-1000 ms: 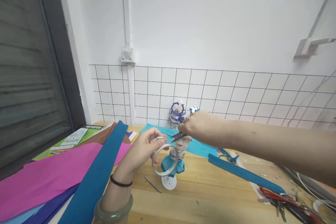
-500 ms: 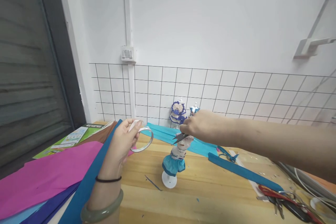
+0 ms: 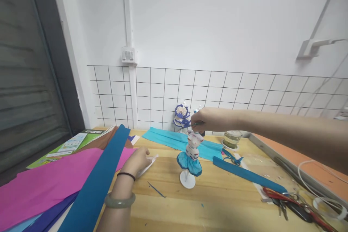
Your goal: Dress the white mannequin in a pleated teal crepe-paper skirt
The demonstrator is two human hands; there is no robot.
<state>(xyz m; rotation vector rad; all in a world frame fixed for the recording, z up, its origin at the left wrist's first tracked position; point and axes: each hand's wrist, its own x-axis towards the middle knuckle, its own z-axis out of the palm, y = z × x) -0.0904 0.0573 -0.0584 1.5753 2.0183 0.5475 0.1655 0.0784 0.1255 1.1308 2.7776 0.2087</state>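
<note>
Small figure (image 3: 193, 143): upright at mid-bench, whitish wrapped body with coloured flecks, gathered turquoise skirt (image 3: 189, 163) with a darker hem, smooth round white base (image 3: 187, 180). My right hand (image 3: 203, 119) is closed in a fist round dark, thin-bladed scissors (image 3: 187, 127) at the figure's top; whether it touches the figure, I cannot tell. My left hand (image 3: 140, 159) is curled, fingers closed on a white tape ring (image 3: 148, 166) seen nearly edge-on; contact with the bench (image 3: 174, 210) is unclear.

Compared with half a second ago, my left hand and the ring are lower, and the figure stands farther right. A glass cup (image 3: 232, 139) now shows below my right forearm.

A flat turquoise sheet (image 3: 163, 136) lies toward the back edge. The left side carries a matte pink sheet (image 3: 54, 174) crossed by a long teal strip (image 3: 106, 166); keys (image 3: 282, 203) lie near the right edge. Grained wood runs between ring and base and on toward the front.
</note>
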